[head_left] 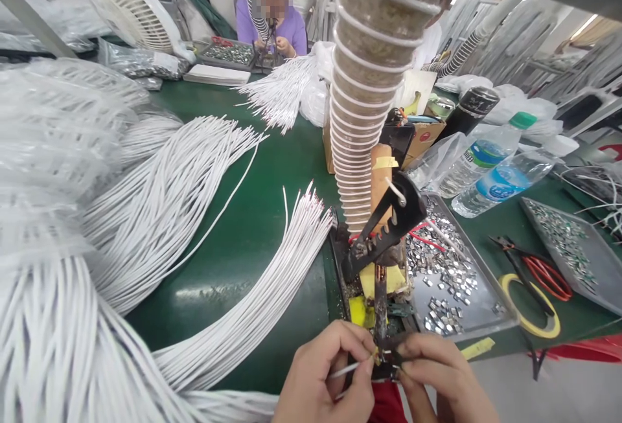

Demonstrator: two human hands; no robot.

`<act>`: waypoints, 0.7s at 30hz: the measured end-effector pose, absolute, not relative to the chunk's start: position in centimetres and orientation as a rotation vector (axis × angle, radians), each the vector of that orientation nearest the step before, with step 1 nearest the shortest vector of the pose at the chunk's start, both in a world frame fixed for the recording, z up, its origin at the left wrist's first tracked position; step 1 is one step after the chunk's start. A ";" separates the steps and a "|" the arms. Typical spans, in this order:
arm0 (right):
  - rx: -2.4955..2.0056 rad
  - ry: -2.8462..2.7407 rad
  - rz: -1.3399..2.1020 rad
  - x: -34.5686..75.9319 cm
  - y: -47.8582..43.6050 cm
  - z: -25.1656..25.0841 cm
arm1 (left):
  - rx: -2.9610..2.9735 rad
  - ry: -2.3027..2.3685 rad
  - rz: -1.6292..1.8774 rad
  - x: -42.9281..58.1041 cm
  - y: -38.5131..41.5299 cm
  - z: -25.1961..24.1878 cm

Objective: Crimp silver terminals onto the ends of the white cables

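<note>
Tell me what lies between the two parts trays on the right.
Pliers and a yellow tape roll lie on the green table between the nearer tray and the far-right tray, as the head view shows.

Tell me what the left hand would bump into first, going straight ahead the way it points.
The left hand would probably meet the narrow dark metal bar, though depth is unclear.

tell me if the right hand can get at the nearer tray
Probably yes: the nearer tray lies just beyond the right hand, with nothing visibly blocking the way, though that hand looks busy.
</note>
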State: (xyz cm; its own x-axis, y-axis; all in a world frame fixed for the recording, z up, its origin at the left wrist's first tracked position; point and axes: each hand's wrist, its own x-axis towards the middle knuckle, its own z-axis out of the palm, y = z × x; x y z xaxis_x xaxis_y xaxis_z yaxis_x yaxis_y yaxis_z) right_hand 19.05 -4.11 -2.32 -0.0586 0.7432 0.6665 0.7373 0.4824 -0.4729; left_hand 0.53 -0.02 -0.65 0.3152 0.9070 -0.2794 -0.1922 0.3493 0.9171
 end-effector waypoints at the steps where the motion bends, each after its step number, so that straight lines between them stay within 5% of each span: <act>1: -1.243 -1.800 0.035 19.3 -4.1 -2.3 | 0.920 0.962 0.880 0.5 0.0 -0.7; 21: -1.179 -1.792 -0.068 18.1 -3.4 -2.9 | 0.899 0.916 0.970 0.4 -0.1 -0.7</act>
State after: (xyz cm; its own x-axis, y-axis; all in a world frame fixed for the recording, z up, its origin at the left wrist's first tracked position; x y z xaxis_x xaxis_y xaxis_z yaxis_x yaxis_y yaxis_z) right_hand 18.10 -3.35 -2.92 -0.0784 0.6820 0.7271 0.7351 0.5323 -0.4199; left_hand 0.36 -0.12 -0.69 0.2859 0.9328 -0.2192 -0.2724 0.2985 0.9147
